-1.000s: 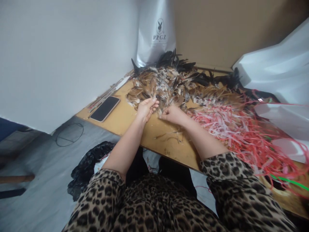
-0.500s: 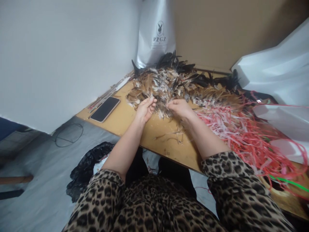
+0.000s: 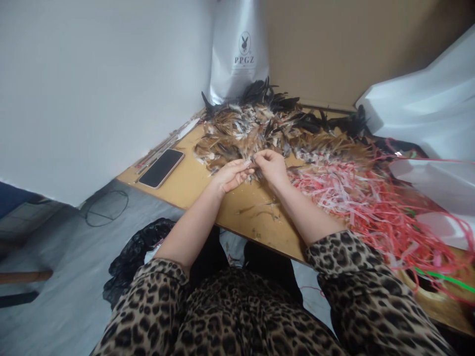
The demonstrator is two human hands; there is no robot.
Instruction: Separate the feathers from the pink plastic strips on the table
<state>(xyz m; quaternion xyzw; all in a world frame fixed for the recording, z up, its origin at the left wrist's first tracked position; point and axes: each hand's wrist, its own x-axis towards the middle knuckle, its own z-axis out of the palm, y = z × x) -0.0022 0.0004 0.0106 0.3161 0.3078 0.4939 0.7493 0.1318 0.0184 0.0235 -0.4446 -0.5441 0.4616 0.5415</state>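
Both hands meet at the near side of a pile of brown, white and black feathers [image 3: 222,121] on the table. My left hand [image 3: 234,175] pinches a small feather [image 3: 252,142], whose brown vane seems to point up toward the pile. Close against it, my right hand [image 3: 271,167] has thumb and forefinger pressed together at the same feather's pale base. The fingers cover most of what they hold, so its exact shape is hidden.
Pink and white plastic strips [image 3: 356,198] lie tangled at the right. A phone [image 3: 162,168] rests near the left edge of the wooden table [image 3: 237,217]. Behind the feathers stands a white bag [image 3: 239,74]. A black plastic bag [image 3: 129,262] sits on the floor.
My two hands have come together: the left moved right and slightly down, the right moved a little left. Their fingertips now meet, where a gap was before.
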